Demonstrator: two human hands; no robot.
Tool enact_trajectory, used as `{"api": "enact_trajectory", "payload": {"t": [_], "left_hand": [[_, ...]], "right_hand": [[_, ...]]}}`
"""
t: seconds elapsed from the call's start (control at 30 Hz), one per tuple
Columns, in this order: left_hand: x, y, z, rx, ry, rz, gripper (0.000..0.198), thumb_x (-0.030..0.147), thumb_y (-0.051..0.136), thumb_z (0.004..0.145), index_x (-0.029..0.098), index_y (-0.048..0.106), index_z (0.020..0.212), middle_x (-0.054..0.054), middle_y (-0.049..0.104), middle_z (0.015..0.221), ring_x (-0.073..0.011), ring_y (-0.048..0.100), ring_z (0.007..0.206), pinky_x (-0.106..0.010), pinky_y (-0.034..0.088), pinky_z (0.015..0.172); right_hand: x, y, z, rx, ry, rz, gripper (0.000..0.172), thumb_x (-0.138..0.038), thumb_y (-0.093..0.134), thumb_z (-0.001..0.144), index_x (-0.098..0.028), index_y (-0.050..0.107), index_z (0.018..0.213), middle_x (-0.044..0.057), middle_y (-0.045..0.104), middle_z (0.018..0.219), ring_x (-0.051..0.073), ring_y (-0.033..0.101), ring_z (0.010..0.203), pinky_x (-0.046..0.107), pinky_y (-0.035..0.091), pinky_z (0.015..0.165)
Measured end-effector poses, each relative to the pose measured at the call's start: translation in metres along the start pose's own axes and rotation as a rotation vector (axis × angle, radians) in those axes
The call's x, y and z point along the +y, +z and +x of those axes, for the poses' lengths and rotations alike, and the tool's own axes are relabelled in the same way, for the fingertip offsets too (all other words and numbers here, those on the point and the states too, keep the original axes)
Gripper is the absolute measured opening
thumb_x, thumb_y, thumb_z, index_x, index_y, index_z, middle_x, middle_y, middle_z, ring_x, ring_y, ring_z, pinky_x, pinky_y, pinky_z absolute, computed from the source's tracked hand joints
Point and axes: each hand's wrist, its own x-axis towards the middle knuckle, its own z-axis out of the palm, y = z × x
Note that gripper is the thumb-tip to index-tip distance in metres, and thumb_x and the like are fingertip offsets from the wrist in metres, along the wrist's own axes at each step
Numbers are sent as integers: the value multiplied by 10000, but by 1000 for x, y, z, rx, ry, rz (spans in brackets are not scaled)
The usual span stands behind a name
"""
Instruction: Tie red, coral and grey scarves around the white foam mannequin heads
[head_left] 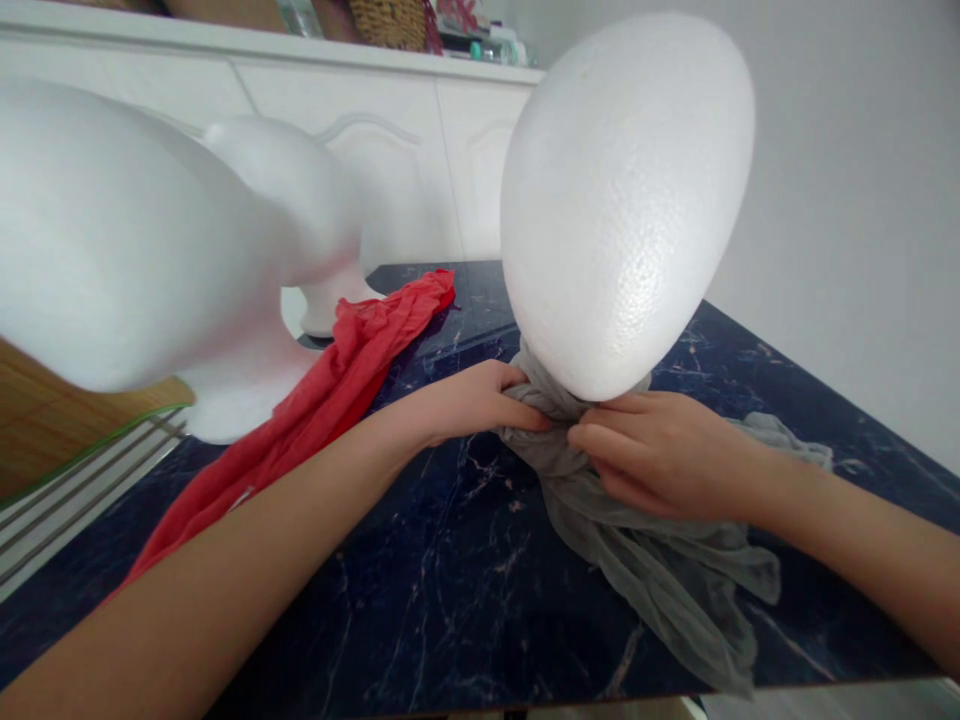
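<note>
A white foam mannequin head (626,190) stands on the dark marble table (450,590), seen from behind. A grey scarf (660,560) is wrapped around its neck and trails toward the table's near edge. My left hand (472,400) is closed on the bunched grey scarf at the left of the neck. My right hand (660,450) pinches the same scarf at the right, fingers pressed together just under the head.
Two more white foam heads (112,250) stand at the left, the nearer one large and blurred. A red scarf (315,400) lies across the table between them and my left arm. White cabinets (420,160) stand behind; a white wall is at the right.
</note>
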Motion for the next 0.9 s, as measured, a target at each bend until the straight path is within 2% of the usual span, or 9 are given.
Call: {"api": "enact_trajectory", "payload": {"t": [0.1, 0.17, 0.27, 0.37, 0.5, 0.6, 0.73, 0.83, 0.9], "left_hand": [[1, -14, -2, -26, 7, 212, 185, 270, 645, 718, 174, 720, 858, 15, 676, 810, -185, 614, 789, -259, 441, 705], [3, -22, -5, -12, 8, 348, 134, 256, 611, 717, 183, 692, 796, 27, 633, 750, -164, 572, 717, -248, 391, 630], [5, -32, -11, 75, -3, 473, 89, 263, 607, 701, 188, 651, 722, 28, 579, 684, -148, 510, 634, -252, 332, 559], [5, -36, -15, 117, 24, 340, 105, 277, 654, 676, 188, 653, 731, 14, 596, 701, -157, 539, 646, -251, 373, 579], [-2, -36, -13, 37, 73, -68, 196, 266, 744, 681, 184, 667, 842, -19, 685, 830, -176, 638, 775, -272, 489, 717], [-9, -35, -10, 8, 76, -232, 265, 257, 772, 710, 186, 682, 949, -31, 718, 932, -157, 668, 838, -254, 517, 770], [-11, -39, -11, -53, -49, -249, 287, 317, 784, 731, 218, 730, 995, -17, 740, 934, -129, 671, 757, -189, 514, 658], [-8, -48, -17, -222, -146, -124, 272, 341, 804, 705, 227, 772, 950, -21, 756, 877, -143, 671, 710, -190, 519, 613], [-8, -54, -20, -299, -160, -57, 259, 323, 818, 679, 230, 787, 918, -26, 761, 855, -156, 676, 713, -202, 528, 616]], "right_hand": [[5, -4, -3, 5, 42, -7, 225, -274, 466, 984, -153, 643, 1052, 87, 669, 917, 205, 584, 803, 309, 415, 670], [7, -6, -5, -31, 55, 11, 248, -310, 457, 1007, -170, 657, 957, 65, 662, 861, 195, 586, 788, 307, 413, 687], [10, -10, -7, -88, 79, 44, 280, -311, 470, 1010, -181, 634, 825, 43, 637, 796, 188, 589, 779, 305, 411, 703], [12, -15, -8, -111, 102, 61, 283, -307, 481, 1008, -177, 633, 807, 49, 639, 819, 188, 600, 786, 302, 410, 697], [13, -18, -8, -113, 113, 65, 287, -305, 497, 1002, -168, 639, 794, 58, 643, 831, 177, 603, 764, 288, 406, 675], [14, -18, -8, -109, 120, 63, 277, -315, 504, 1002, -173, 634, 802, 55, 648, 850, 176, 604, 768, 286, 406, 675], [14, -18, -9, -113, 138, 52, 264, -325, 523, 991, -174, 635, 807, 50, 653, 850, 173, 599, 738, 284, 397, 655], [15, -18, -9, -116, 151, 43, 264, -329, 533, 982, -174, 641, 798, 49, 658, 834, 171, 596, 720, 274, 382, 630], [15, -17, -9, -121, 154, 43, 258, -327, 544, 975, -172, 646, 796, 49, 661, 834, 170, 597, 718, 271, 377, 622]]}}
